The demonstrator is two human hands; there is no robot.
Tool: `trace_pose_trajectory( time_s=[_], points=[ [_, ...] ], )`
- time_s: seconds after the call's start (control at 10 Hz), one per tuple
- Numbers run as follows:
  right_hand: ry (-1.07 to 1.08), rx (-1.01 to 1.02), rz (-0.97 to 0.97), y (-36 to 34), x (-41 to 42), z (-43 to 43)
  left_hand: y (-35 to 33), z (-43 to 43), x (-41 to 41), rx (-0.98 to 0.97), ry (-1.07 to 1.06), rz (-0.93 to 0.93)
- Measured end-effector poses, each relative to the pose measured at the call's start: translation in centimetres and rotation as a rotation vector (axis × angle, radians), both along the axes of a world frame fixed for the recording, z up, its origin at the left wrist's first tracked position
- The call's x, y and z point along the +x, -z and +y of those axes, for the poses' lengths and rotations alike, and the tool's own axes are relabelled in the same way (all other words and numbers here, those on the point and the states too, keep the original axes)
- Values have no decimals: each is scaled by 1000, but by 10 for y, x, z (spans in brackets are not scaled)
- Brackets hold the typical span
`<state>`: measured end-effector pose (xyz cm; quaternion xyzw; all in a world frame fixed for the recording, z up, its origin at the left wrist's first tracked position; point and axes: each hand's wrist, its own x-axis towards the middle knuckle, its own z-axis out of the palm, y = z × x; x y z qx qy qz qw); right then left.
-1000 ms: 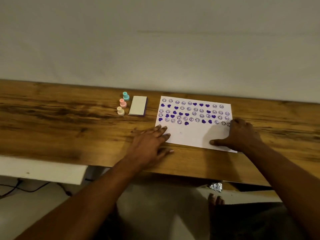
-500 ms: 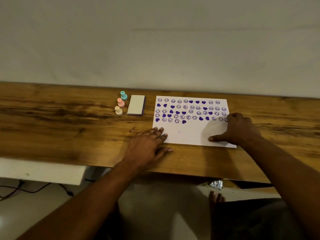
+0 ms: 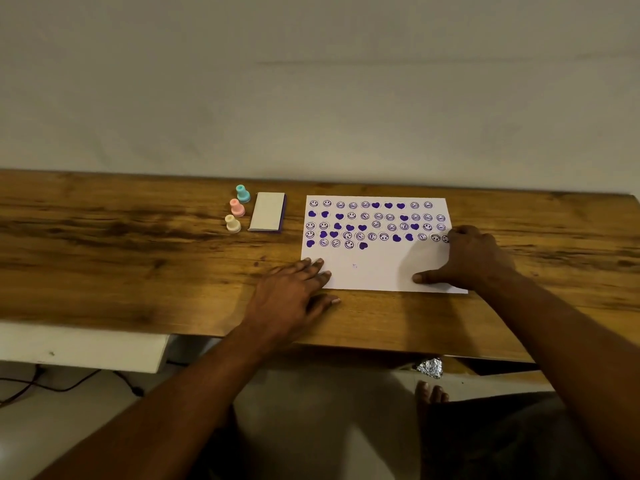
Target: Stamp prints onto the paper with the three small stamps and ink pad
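1. The white paper [image 3: 377,268] lies flat on the wooden desk [image 3: 121,258], its upper half filled with purple smiley and heart prints, its lower part blank.
2. The left hand [image 3: 291,292] rests palm-down, fingers spread and holding nothing — fingertips touching the paper's corner at 7 o'clock.
3. The right hand [image 3: 471,258] presses on the paper's edge at 3 o'clock, fingers loosely curled, empty, covering the end of one print row.
4. At 10 o'clock from the paper stand the teal stamp [image 3: 242,193], pink stamp [image 3: 237,207] and cream stamp [image 3: 232,223] in a line, upright.
5. The closed ink pad [image 3: 267,212] sits between stamps and paper — nothing blocks it.
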<state>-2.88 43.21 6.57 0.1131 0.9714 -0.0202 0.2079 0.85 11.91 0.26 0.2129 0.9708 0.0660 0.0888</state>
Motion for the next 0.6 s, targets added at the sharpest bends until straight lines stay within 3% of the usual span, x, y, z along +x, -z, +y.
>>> trace_pose_trajectory(
  time_s=[0.6],
  points=[
    [20,-46,44,14,-10,11,-9,-2,-1,36,-29,-9]
  ],
)
